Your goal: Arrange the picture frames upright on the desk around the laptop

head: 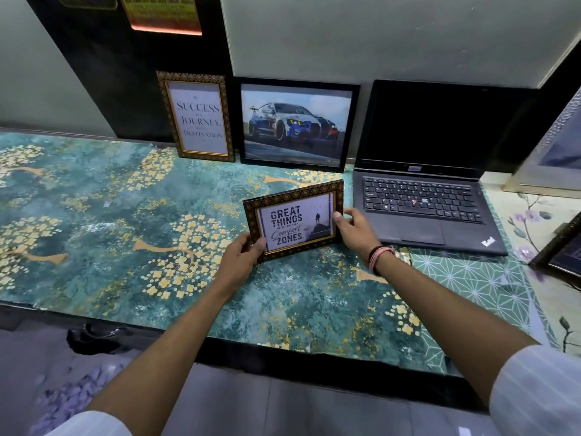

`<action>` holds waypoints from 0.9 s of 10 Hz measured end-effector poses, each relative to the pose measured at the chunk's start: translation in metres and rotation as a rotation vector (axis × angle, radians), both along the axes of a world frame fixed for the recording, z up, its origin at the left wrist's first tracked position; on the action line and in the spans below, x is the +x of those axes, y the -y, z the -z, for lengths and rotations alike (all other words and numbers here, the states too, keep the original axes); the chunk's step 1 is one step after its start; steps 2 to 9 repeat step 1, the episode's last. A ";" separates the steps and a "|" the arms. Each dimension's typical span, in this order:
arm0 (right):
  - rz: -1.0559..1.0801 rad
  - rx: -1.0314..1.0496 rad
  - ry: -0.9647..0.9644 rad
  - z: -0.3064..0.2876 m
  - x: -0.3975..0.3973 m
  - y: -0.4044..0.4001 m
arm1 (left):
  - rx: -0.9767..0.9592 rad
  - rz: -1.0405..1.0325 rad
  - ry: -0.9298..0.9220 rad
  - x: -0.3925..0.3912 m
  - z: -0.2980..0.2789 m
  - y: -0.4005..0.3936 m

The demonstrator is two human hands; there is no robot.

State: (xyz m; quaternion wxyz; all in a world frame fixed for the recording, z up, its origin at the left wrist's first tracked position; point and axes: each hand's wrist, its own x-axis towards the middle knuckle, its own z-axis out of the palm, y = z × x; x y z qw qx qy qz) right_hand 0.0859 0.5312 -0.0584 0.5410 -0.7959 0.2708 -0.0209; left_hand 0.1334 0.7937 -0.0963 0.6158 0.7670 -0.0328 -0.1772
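Note:
A small patterned frame reading "Great Things... Comfort Zones" (294,221) is held upright and slightly tilted just left of the open black laptop (424,184). My left hand (242,256) grips its lower left corner and my right hand (356,226) grips its right edge. Against the back wall lean two frames: a tall gold-patterned "Success" frame (197,118) and a black-framed car picture (297,124), side by side to the left of the laptop.
The desk (94,231) has a teal floral cover. A large pale frame (553,146) leans at the far right, and a dark frame (562,250) lies on the right edge. A dark wall panel (103,73) stands behind.

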 end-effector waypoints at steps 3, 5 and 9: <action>0.121 -0.012 0.022 -0.002 -0.023 -0.001 | 0.016 -0.141 -0.047 -0.016 0.002 -0.001; 0.121 -0.012 0.022 -0.002 -0.023 -0.001 | 0.016 -0.141 -0.047 -0.016 0.002 -0.001; 0.121 -0.012 0.022 -0.002 -0.023 -0.001 | 0.016 -0.141 -0.047 -0.016 0.002 -0.001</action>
